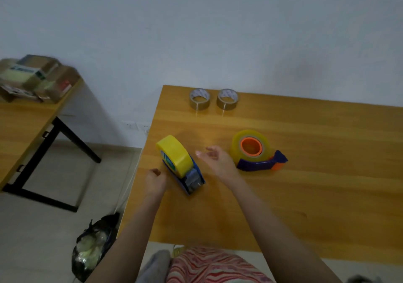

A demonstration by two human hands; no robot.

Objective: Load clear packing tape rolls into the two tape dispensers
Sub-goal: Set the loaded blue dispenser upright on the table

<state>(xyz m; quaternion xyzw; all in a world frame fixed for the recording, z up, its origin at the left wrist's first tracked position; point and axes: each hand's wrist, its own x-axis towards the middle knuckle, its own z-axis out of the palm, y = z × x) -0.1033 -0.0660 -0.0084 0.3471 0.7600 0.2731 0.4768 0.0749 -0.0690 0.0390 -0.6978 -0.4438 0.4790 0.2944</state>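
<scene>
A pale grey wall backs an orange-yellow wooden table [305, 195] that holds two loaded tape dispensers.

Near the table's left edge, a blue plastic tape dispenser [194, 181] carries a yellow roll of tape [174, 151] standing on edge. The left hand [156, 180] sits just beside it with fingers curled; I cannot tell whether it pinches anything. The right hand [218, 162] hovers between the dispensers, fingers loosely spread and holding nothing. To the right, a purple and orange plastic tape dispenser [261, 164] lies flat with a clear yellowish tape roll [237, 143] on its orange hub. Two brown tape rolls [199, 98] stand side by side at the far edge. On the floor to the left lies a black plastic bag [93, 245].
</scene>
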